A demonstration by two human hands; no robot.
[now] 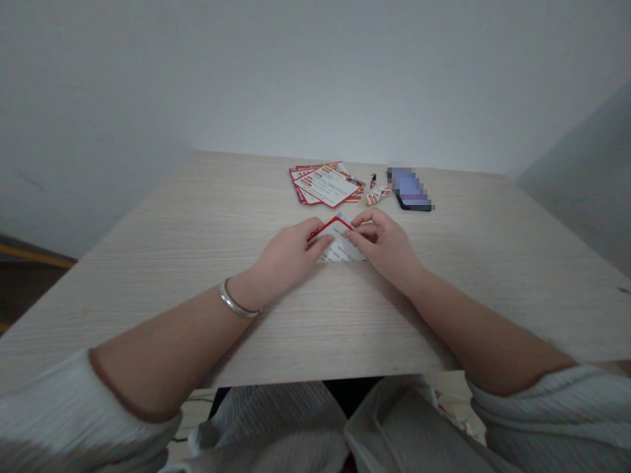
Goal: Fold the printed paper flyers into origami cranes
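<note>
In the head view, the lower part of a white, dark-printed piece of paper with a red border [340, 248] was partly covered by fingers, its print was too small to read, and whether it was folded or simply lay cornerwise could not be told. A small pale-blue bit showed behind its top corner, too slight to identify. The fingers of the left hand [288, 253] passed out of sight behind the sheet, as did some of those of the right hand [387, 246]. The screen of a dark, rectangular phone [413, 190] was blurred into blocks, the lower cards in a fanned pile of white, red-edged printed cards [328, 186] were mostly covered, and both light grey fabric sleeves [552, 407] were cut off by the frame. The paper stood between the two hands, corner pointing away from the person, above the pale wood-grain counter [197, 223]. The left grip pinched its left edge, thumb on the near face; the right grip held its right edge, thumb tip near the upper slope. A crumpled white-and-red scrap [377, 195] lay between pile and phone, beyond the right hand. A silver bangle [234, 304] circled the left wrist.
</note>
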